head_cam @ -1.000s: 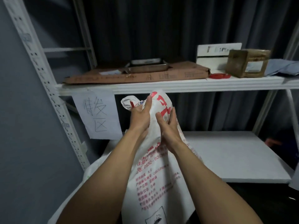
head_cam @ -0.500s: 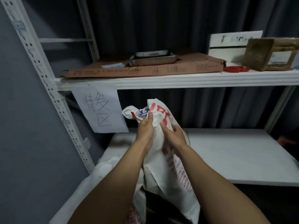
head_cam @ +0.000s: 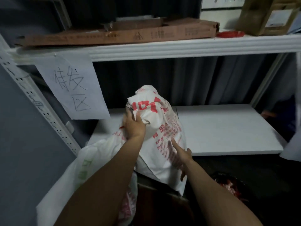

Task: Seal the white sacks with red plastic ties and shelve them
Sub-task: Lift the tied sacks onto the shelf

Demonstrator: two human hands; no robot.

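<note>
A white sack point(head_cam: 160, 126) with red print is held up in front of the lower white shelf point(head_cam: 228, 129), its bunched neck at the top. My left hand point(head_cam: 134, 125) grips the gathered neck from the left. My right hand point(head_cam: 180, 154) lies with straight fingers against the sack's lower right side; it is blurred. A bundle of red ties point(head_cam: 230, 34) lies on the upper shelf point(head_cam: 179, 48) at the right. Another white sack point(head_cam: 88, 165) sits at the lower left, beneath my left arm.
A flat brown carton point(head_cam: 122, 35) and a brown box point(head_cam: 267, 15) stand on the upper shelf. A paper sign point(head_cam: 73, 88) with handwriting hangs from the shelf's left end beside the perforated upright point(head_cam: 40, 110). Dark curtain behind; red-patterned items point(head_cam: 228, 185) lie low at the right.
The sack has sunk toward the lower shelf and my view has tipped down. My right hand left the neck and slid to the sack's lower side; the left still holds the neck.
</note>
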